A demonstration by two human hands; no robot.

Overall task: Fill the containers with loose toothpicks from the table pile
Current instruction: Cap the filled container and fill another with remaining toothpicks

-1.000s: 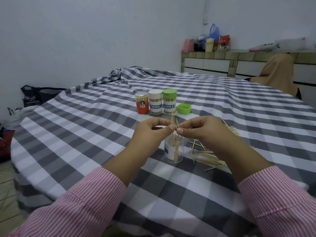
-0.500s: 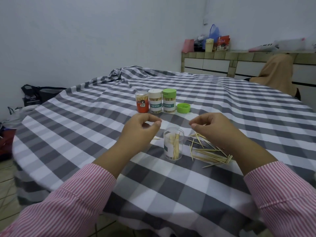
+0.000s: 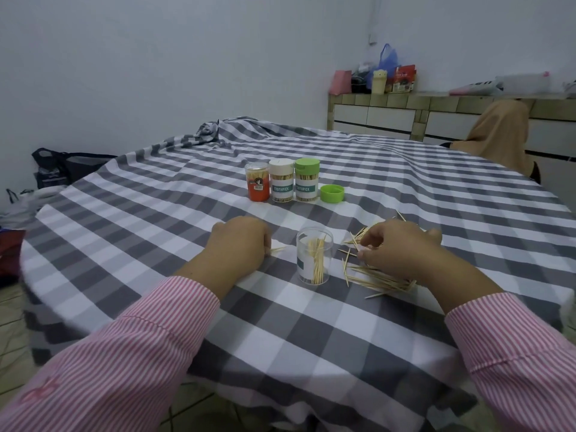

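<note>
Toothpicks (image 3: pixel 378 277) lie heaped at 3 o'clock of the clear open container (image 3: pixel 314 258) on the desk (image 3: pixel 156 213). Right hand (image 3: pixel 397 247) curls, pinching into the heap; left hand (image 3: pixel 240 244) pinches stray picks at 9 o'clock.

Open clear container (image 3: pixel 314 258) between both hands — left hand (image 3: pixel 239 241) on cloth, right hand (image 3: pixel 397 247) over the toothpick pile (image 3: pixel 378 279).

The white-capped container (image 3: pixel 281 181) carries a teal band with the word "TOOTHPICK" in white letters. The green-capped container (image 3: pixel 307 180) beside it has the same teal band, but only "OTHPICK" faces the camera. The orange container (image 3: pixel 257 186) has a small round emblem and a label under it, too small to read.
</note>
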